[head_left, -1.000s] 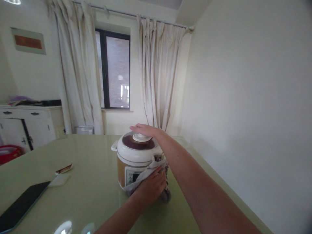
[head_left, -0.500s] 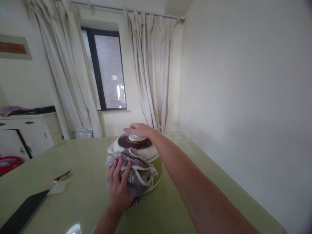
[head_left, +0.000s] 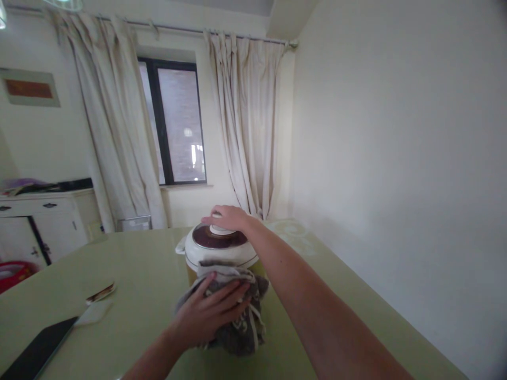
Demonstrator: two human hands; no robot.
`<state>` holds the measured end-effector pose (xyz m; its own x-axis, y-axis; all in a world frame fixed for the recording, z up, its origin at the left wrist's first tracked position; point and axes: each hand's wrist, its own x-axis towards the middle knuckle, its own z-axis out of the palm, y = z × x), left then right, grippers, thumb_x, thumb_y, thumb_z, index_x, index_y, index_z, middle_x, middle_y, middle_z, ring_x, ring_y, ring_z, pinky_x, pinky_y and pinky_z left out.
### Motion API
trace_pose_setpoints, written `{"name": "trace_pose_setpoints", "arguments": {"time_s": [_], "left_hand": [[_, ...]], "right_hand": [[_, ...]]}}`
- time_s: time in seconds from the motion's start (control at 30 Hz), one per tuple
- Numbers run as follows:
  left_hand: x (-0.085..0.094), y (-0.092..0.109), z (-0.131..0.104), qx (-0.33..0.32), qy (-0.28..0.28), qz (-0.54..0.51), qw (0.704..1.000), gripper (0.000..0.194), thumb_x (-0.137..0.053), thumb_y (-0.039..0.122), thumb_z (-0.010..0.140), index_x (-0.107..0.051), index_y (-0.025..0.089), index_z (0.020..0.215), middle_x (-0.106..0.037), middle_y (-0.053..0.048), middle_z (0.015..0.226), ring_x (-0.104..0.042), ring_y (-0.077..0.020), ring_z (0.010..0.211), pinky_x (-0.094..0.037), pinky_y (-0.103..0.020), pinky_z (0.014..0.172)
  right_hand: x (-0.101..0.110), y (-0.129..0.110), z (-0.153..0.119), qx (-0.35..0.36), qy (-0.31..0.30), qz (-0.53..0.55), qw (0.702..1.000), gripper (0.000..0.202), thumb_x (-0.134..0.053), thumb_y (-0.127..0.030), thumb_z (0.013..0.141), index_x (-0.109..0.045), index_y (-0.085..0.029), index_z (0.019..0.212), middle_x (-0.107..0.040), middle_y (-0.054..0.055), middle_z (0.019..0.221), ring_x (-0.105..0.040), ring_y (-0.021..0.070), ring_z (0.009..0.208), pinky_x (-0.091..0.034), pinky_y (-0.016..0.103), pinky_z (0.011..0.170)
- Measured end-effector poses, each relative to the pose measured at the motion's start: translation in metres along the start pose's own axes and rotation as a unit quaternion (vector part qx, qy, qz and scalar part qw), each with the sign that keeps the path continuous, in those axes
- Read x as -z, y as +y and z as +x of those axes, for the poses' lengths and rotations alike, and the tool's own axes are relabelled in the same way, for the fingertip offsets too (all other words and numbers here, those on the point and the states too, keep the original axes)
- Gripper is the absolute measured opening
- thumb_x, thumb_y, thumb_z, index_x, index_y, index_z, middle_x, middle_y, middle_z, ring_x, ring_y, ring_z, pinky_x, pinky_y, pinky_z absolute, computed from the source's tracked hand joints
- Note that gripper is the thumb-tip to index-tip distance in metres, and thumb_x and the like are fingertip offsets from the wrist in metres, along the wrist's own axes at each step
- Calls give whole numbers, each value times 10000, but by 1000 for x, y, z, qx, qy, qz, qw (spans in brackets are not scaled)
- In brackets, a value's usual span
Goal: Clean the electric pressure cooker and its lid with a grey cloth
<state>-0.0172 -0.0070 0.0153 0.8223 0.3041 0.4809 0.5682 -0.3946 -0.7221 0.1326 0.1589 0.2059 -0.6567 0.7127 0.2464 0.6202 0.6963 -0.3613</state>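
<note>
A lidded pot (head_left: 222, 254) with a white upper body, a side handle and a dark see-through lid (head_left: 216, 240) stands on the green table. My right hand (head_left: 227, 217) is on top, fingers curled over the lid's white knob (head_left: 218, 230). Against the pot's near side, my left hand (head_left: 212, 311) presses a bunched grey patterned cloth (head_left: 241, 330), its fingers laid across the folds. The cloth hides most of the pot's lower part, of which a yellowish-green strip shows at the left.
On the left of the glossy green table (head_left: 138, 274) lie a dark flat slab (head_left: 39, 343) and a small brown-and-white item (head_left: 100, 293). A white cabinet (head_left: 59, 221) and a red basin (head_left: 18, 274) are beyond. A wall (head_left: 396, 158) runs along the right.
My left hand has moved right and slightly down with the cloth, turning its fingers rightward and uncovering more of the pot's front. My right hand stays on the knob. The view has tipped slightly upward.
</note>
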Motion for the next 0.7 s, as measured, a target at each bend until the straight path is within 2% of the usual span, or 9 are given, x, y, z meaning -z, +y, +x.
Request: {"name": "trace_pose_setpoints", "arguments": {"time_s": [0.07,0.1,0.17,0.23,0.3,0.4,0.53,0.63,0.7], "left_hand": [[0,-17,-1,77,57,-46,994,666,-759,504,916,-668,405,1568,-543,-32,1771,-238,-302,1757,-88,-665,1436],[0,-25,-1,116,87,-70,987,645,-763,518,907,-693,375,1532,-621,-87,1699,-331,-343,1718,-80,-710,1419],[-3,-40,1,183,134,-116,967,620,-766,517,891,-716,315,1474,-705,-162,1576,-503,-396,1600,-171,-731,1393],[-7,-58,3,245,142,-162,945,635,-740,511,880,-700,266,1464,-718,-192,1533,-601,-414,1496,-300,-700,1352],[-9,-83,7,329,114,-222,911,634,-679,522,890,-694,233,1454,-738,-188,1490,-657,-406,1414,-431,-643,1277],[-14,-126,15,467,41,-335,818,534,-595,572,917,-754,238,1302,-815,-140,1311,-738,-371,1265,-566,-539,1136],[-32,-176,28,566,-28,-443,695,609,-688,733,729,-786,237,1068,-859,-127,1080,-802,-409,1099,-614,-515,1032],[-43,-197,38,590,-62,-469,654,689,-730,753,606,-792,226,1046,-865,-124,1025,-804,-430,1085,-626,-497,979],[-41,-201,44,590,-89,-448,665,654,-710,726,639,-795,232,1059,-865,-105,997,-804,-414,1082,-625,-470,948]], "right_hand": [[-1,0,1,-1,5,11,1000,744,-482,-933,999,-777,-301,1258,-786,106,1443,-713,382,1356,-521,497,1149],[-1,1,2,-8,3,20,1000,745,-441,-923,1018,-787,-304,1247,-788,99,1442,-713,384,1362,-519,505,1160],[0,1,5,-31,-5,42,999,799,-317,-907,1054,-806,-303,1240,-787,92,1456,-706,389,1381,-510,523,1186],[0,3,7,-42,-4,72,997,885,-203,-898,1068,-814,-289,1265,-777,93,1486,-688,390,1411,-491,536,1218],[-1,4,7,-41,7,95,995,922,-187,-917,1056,-801,-280,1317,-773,92,1497,-678,392,1420,-478,545,1237],[-4,7,1,-35,26,103,994,867,-252,-938,1040,-760,-315,1366,-792,66,1445,-698,378,1382,-499,534,1213],[-9,7,-8,-28,57,107,992,787,-232,-870,1088,-728,-330,1372,-800,70,1387,-698,375,1377,-510,541,1191],[-12,8,-9,-14,67,102,992,731,-202,-791,1129,-706,-323,1378,-783,79,1415,-682,372,1407,-502,555,1204],[-13,10,-6,-8,64,98,993,678,-204,-740,1149,-670,-333,1426,-764,75,1448,-676,366,1421,-499,564,1210]]}}
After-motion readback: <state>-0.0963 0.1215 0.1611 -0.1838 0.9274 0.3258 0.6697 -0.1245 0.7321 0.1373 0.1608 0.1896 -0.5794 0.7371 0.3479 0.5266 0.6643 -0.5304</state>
